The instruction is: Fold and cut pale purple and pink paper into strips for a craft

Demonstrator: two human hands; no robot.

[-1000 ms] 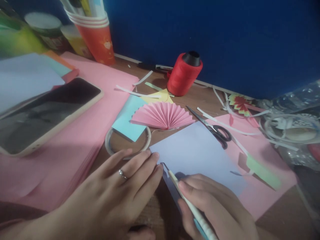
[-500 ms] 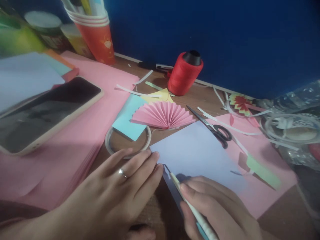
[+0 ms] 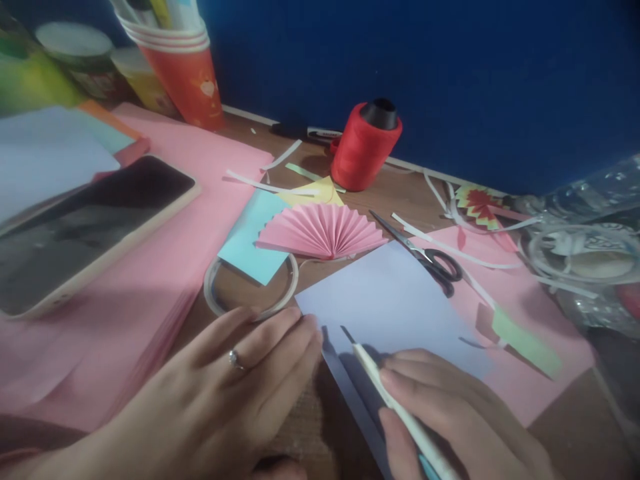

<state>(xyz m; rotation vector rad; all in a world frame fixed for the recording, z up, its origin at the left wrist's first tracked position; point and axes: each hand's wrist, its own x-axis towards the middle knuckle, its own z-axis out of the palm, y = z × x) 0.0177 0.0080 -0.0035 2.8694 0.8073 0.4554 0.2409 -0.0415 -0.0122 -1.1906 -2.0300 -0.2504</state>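
A pale lavender sheet of paper [image 3: 380,287] lies on the wooden table, its right part over a pink sheet. My left hand [image 3: 250,380], with a ring on one finger, lies with fingers stretched out and fingertips at the sheet's left edge. In my right hand [image 3: 450,413] is a slim white pen-like tool [image 3: 385,393] with a thin dark tip. That tip points at the sheet and seems slightly above it. Beyond the sheet sits a pleated pink paper fan [image 3: 325,230], partly over a light blue paper [image 3: 257,233]. Black-handled scissors [image 3: 425,257] rest at the sheet's far right edge.
A red thread spool [image 3: 367,150] stands near the blue wall. At left, a phone [image 3: 100,233] lies on stacked pink paper [image 3: 210,193]; red paper cups [image 3: 180,80] hold pens. A tape roll [image 3: 213,297], paper strips and, at right, clear plastic [image 3: 590,193] surround the work.
The tool's tip has moved right and slightly up, off the sheet's left edge, along with my right hand. My left hand has shifted slightly left and down in view.
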